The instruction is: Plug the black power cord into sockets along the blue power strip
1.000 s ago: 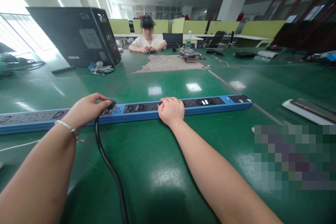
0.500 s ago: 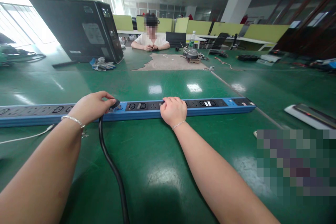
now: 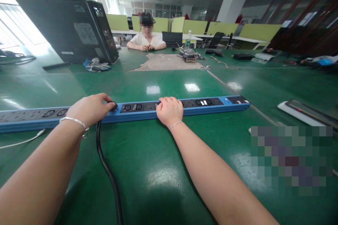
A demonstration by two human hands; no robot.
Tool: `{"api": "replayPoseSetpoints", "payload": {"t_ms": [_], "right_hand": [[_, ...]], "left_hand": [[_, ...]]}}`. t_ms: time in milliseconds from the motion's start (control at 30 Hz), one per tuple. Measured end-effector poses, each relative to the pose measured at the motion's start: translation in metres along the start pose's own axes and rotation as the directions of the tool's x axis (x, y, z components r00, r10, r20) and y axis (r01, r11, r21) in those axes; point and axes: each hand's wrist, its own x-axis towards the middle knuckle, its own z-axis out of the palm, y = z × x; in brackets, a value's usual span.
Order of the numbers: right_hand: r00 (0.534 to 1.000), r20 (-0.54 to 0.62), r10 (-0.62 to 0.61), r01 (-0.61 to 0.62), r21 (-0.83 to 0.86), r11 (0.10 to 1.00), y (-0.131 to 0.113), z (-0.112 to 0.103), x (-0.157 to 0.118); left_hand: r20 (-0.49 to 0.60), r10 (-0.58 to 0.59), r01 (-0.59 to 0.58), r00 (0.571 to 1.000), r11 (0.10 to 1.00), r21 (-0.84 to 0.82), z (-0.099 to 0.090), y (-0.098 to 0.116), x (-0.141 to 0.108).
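A long blue power strip (image 3: 142,115) with black socket panels lies across the green table. My left hand (image 3: 91,109) is closed over its left half, with thumb and fingers pinching a black plug (image 3: 114,107) at the strip's top face. The plug is mostly hidden by the fingers. From under that hand a thick black cable (image 3: 107,168) runs down towards me. My right hand (image 3: 170,110) wraps over the strip right of its middle, covering some sockets. Bare sockets (image 3: 133,107) show between the two hands.
A black computer tower (image 3: 66,30) stands at the back left, with gloves (image 3: 96,65) beside it. Across the table sits a person (image 3: 146,40). A bottle (image 3: 188,40) and a small device (image 3: 188,54) are nearby. A white-edged device (image 3: 298,114) lies right; a white cable (image 3: 23,143) lies left.
The view has shifted slightly, so the scene sits further left. My left hand has moved a little right along the strip, and less of the plug shows. My right hand keeps its hold.
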Motion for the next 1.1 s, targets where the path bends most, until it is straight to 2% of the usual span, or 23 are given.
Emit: {"api": "replayPoseSetpoints", "payload": {"t_ms": [333,500,667,933,1100], "right_hand": [[1.000,-0.014,-0.002,0.002,0.000,1.000,0.000,0.000,0.000],[1.000,-0.004,0.005,-0.005,-0.001,1.000,0.000,0.000,0.000],[1.000,-0.031,-0.003,0.004,0.016,1.000,0.001,0.002,0.000],[1.000,-0.009,0.008,-0.008,0.011,1.000,0.000,0.001,0.001],[1.000,-0.018,0.010,-0.010,0.020,1.000,0.000,0.002,0.000]], "left_hand": [[0.017,0.015,-0.017,1.000,0.991,0.136,-0.006,0.018,-0.006],[0.020,0.043,-0.045,0.999,0.995,0.087,-0.001,0.014,-0.006],[-0.044,-0.026,0.029,0.999,0.996,0.082,0.008,0.015,-0.017],[-0.028,0.071,-0.069,0.997,0.994,0.080,0.006,0.008,0.005],[-0.067,0.056,-0.051,0.996,0.996,0.076,0.009,0.009,-0.002]]}}
